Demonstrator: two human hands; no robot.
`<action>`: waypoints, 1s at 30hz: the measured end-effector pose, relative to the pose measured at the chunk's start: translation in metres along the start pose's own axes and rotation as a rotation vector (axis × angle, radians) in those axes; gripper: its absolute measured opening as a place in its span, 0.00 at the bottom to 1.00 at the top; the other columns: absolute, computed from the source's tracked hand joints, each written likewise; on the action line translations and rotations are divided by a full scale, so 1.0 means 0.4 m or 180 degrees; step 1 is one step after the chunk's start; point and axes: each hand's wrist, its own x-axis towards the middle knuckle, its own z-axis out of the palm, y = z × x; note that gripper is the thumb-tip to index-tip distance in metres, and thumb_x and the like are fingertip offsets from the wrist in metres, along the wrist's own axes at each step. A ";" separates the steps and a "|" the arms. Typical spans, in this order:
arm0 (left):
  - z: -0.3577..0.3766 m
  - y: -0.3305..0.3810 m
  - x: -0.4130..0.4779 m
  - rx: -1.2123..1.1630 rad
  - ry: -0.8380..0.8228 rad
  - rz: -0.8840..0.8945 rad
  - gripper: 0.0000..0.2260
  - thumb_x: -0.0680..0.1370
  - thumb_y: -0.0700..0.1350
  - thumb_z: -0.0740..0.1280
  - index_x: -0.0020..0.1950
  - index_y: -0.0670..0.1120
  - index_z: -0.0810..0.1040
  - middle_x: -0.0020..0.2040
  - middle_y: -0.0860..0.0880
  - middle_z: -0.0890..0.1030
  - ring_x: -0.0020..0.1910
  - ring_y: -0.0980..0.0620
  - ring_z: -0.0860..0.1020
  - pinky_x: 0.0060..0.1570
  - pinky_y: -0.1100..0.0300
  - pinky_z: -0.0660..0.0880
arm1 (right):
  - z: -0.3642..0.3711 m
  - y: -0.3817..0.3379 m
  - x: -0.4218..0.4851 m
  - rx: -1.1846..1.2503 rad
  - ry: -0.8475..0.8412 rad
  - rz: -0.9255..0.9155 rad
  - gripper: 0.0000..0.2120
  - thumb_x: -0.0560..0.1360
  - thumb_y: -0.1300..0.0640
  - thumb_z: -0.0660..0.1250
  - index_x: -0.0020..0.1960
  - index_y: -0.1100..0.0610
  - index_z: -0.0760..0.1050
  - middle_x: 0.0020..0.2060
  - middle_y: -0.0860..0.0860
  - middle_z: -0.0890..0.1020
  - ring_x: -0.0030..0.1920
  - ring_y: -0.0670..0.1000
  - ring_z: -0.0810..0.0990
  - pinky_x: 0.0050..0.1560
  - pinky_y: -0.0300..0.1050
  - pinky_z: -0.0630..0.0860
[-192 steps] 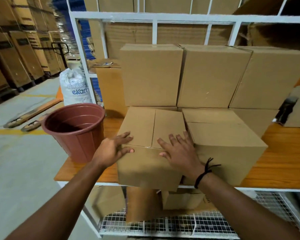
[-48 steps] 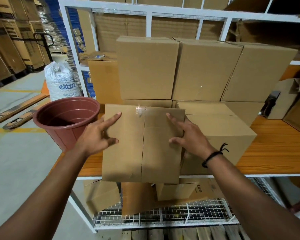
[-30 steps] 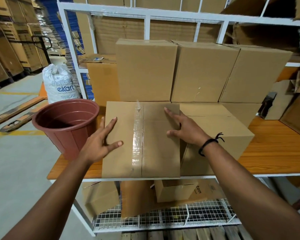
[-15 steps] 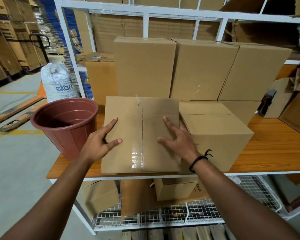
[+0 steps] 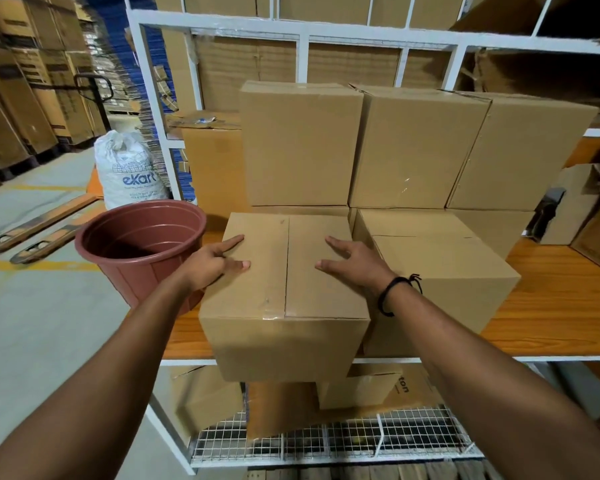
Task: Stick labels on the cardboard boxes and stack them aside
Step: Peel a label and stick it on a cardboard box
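Note:
A taped cardboard box [image 5: 284,344] sits at the front edge of the wooden shelf [image 5: 561,306], its near part hanging over the edge. My left hand [image 5: 215,265] rests on the top's left side with straight, spread fingers. My right hand [image 5: 354,265] lies flat on the top's right side. A second box [image 5: 444,271] stands against its right side. Three larger boxes [image 5: 409,147] are stacked in a row behind. No label is visible on any box.
A brown plastic bucket [image 5: 142,244] stands on the shelf's left end, close to my left hand. A white sack [image 5: 125,171] and pallet jack forks [image 5: 39,230] lie on the floor to the left. Loose cardboard [image 5: 368,393] fills the wire shelf below.
The box was tipped up with its taped face toward me, then laid back down; it now sits level. Both hands stay flat on its top.

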 end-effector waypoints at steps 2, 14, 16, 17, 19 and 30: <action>0.005 -0.013 0.020 -0.0125 0.0009 -0.0055 0.38 0.64 0.57 0.75 0.73 0.62 0.68 0.67 0.50 0.75 0.60 0.50 0.77 0.62 0.54 0.72 | 0.005 0.001 0.019 -0.0019 -0.0035 -0.0001 0.37 0.68 0.40 0.74 0.74 0.44 0.65 0.72 0.43 0.67 0.72 0.47 0.64 0.69 0.45 0.60; 0.021 -0.011 0.078 -0.0073 0.0055 -0.0034 0.26 0.76 0.56 0.70 0.73 0.59 0.69 0.76 0.48 0.67 0.70 0.46 0.69 0.67 0.51 0.66 | 0.016 0.028 0.083 0.0194 0.0015 0.0182 0.34 0.70 0.41 0.72 0.73 0.47 0.67 0.73 0.46 0.67 0.73 0.50 0.64 0.73 0.51 0.59; 0.012 -0.013 0.053 -0.0207 0.0106 0.0160 0.30 0.71 0.65 0.71 0.72 0.61 0.70 0.76 0.50 0.67 0.72 0.47 0.67 0.69 0.48 0.66 | 0.015 0.027 0.065 0.0384 0.0126 0.0077 0.32 0.72 0.40 0.70 0.73 0.48 0.67 0.72 0.46 0.69 0.72 0.48 0.66 0.72 0.50 0.62; 0.009 -0.019 0.030 -0.0375 0.0192 0.0367 0.31 0.70 0.68 0.70 0.71 0.62 0.71 0.76 0.50 0.66 0.74 0.49 0.65 0.69 0.49 0.65 | 0.014 0.029 0.045 0.0483 0.0249 0.0015 0.30 0.74 0.39 0.67 0.72 0.47 0.68 0.72 0.46 0.69 0.71 0.47 0.66 0.71 0.48 0.63; 0.005 -0.045 -0.025 -0.0611 0.0498 0.0824 0.25 0.72 0.65 0.70 0.69 0.64 0.73 0.78 0.49 0.62 0.77 0.54 0.58 0.70 0.53 0.62 | 0.011 0.040 -0.019 0.0477 0.0510 -0.0175 0.29 0.73 0.34 0.62 0.71 0.44 0.69 0.72 0.45 0.67 0.71 0.45 0.65 0.68 0.44 0.64; 0.129 -0.219 -0.147 0.0706 0.1220 0.1771 0.41 0.68 0.68 0.71 0.75 0.50 0.66 0.79 0.49 0.60 0.76 0.51 0.64 0.67 0.50 0.71 | 0.112 0.214 -0.201 -0.0883 0.0967 -0.1479 0.37 0.68 0.40 0.72 0.73 0.41 0.60 0.77 0.57 0.56 0.69 0.55 0.68 0.57 0.49 0.74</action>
